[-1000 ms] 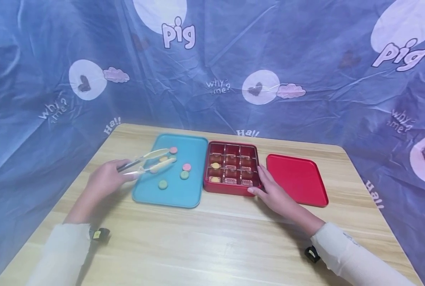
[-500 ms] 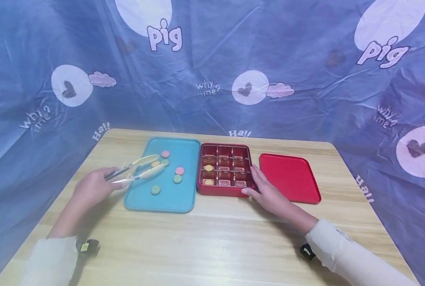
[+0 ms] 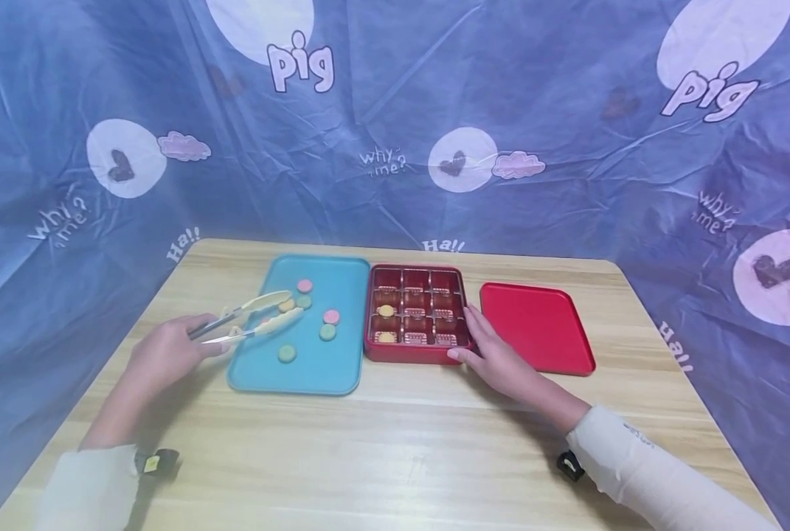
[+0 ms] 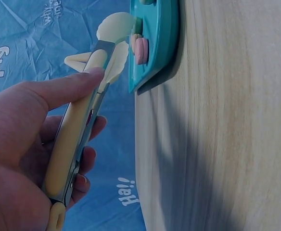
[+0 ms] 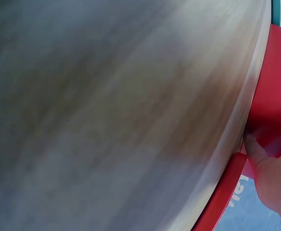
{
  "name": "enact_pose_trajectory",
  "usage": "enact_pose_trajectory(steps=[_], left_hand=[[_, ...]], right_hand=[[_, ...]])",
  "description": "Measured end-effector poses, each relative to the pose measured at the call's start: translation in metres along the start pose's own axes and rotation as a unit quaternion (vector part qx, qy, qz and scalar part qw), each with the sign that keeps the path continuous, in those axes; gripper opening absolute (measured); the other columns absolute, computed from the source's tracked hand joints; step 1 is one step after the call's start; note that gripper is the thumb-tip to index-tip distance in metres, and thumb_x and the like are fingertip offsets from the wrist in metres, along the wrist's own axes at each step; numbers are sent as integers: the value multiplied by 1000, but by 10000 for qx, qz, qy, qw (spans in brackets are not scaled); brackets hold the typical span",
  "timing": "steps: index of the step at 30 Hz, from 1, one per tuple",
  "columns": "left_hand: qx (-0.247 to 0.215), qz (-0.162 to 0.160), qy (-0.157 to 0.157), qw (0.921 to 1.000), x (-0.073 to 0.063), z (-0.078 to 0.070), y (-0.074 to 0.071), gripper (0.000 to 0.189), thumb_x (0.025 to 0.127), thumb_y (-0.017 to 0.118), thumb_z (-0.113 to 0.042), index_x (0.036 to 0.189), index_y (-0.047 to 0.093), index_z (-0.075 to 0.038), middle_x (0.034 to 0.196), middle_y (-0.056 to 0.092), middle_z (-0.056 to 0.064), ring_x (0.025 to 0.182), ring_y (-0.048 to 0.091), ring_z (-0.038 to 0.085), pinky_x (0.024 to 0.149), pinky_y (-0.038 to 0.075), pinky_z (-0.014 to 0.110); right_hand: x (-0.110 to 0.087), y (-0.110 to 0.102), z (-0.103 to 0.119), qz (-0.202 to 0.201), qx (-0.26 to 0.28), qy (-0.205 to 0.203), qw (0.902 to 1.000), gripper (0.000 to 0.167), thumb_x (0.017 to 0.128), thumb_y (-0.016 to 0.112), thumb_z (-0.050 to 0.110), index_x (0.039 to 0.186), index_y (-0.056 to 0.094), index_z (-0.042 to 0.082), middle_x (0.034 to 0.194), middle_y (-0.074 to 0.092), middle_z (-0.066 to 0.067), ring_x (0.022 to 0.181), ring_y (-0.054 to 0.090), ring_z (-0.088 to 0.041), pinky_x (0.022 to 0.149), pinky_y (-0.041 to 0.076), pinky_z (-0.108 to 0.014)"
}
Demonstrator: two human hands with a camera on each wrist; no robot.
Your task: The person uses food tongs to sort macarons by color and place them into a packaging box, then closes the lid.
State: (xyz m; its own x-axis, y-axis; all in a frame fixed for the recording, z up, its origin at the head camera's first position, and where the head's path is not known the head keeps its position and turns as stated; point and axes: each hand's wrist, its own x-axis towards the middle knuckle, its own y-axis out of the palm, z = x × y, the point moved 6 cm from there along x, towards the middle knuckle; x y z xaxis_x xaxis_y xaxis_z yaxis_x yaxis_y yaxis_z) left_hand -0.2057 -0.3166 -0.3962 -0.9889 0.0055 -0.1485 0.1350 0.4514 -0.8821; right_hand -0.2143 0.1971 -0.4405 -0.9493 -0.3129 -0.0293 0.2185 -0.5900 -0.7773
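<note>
My left hand (image 3: pixel 165 352) grips a pair of tongs (image 3: pixel 280 323) with cream tips and metal arms. Thumb and fingers wrap their handle (image 4: pixel 66 144) in the left wrist view. Their tips are spread apart over the blue tray (image 3: pixel 315 376), close to a yellow macaron (image 3: pixel 287 304) and a green macaron (image 3: pixel 304 301). My right hand (image 3: pixel 504 369) rests against the red box (image 3: pixel 408 354), fingers along its right wall and thumb at the front corner. Two yellow macarons, one of them (image 3: pixel 386 311) farther back, lie in the box's left column of compartments.
Also on the tray lie a pink macaron (image 3: pixel 305 285) at the back, another pink macaron (image 3: pixel 331 316) touching a green one (image 3: pixel 327 332), and a separate green macaron (image 3: pixel 287 354) in front. A red lid (image 3: pixel 534 328) lies right of the box. Blue printed cloth (image 3: pixel 381 206) surrounds the wooden table (image 3: pixel 395 457).
The whole head view has shifted, so everything on the table appears farther left. Relative to the tray, the tongs have drawn slightly back from the pink macaron. My right hand stays at the box.
</note>
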Motion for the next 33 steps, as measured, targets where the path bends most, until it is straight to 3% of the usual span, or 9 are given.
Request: enact_pose_trajectory(steps=[12,19,25,33], left_hand=[[182,-63,-32,9998,5,10,-5,91,85,61,-73,151,46,-12,147,48,29,132,42,57,95,37,72],[386,73,66,9992,8,14,-8,87,86,65,-68,149,49,-10,137,56,31,115,57,50,86,46,63],[387,133,86,9991,9,13,-9,87,85,67,-66,148,50,-9,128,63,28,102,60,38,82,48,57],[412,46,103,9991,8,13,-10,85,85,67,-66,146,53,-9,135,58,31,111,59,47,85,47,62]], right_hand=[[1,1,0,44,-34,99,9999,96,95,62,55,164,4,19,171,5,-10,156,11,-36,116,30,-63],[1,1,0,34,-45,71,10000,100,93,61,59,163,4,17,171,5,-12,155,11,-37,116,30,-63],[1,1,0,46,-26,66,10000,101,92,59,62,163,3,17,170,5,-12,156,10,-37,117,29,-62],[2,1,0,20,-63,13,10000,101,93,62,58,163,3,16,170,6,-13,155,12,-38,116,30,-63]])
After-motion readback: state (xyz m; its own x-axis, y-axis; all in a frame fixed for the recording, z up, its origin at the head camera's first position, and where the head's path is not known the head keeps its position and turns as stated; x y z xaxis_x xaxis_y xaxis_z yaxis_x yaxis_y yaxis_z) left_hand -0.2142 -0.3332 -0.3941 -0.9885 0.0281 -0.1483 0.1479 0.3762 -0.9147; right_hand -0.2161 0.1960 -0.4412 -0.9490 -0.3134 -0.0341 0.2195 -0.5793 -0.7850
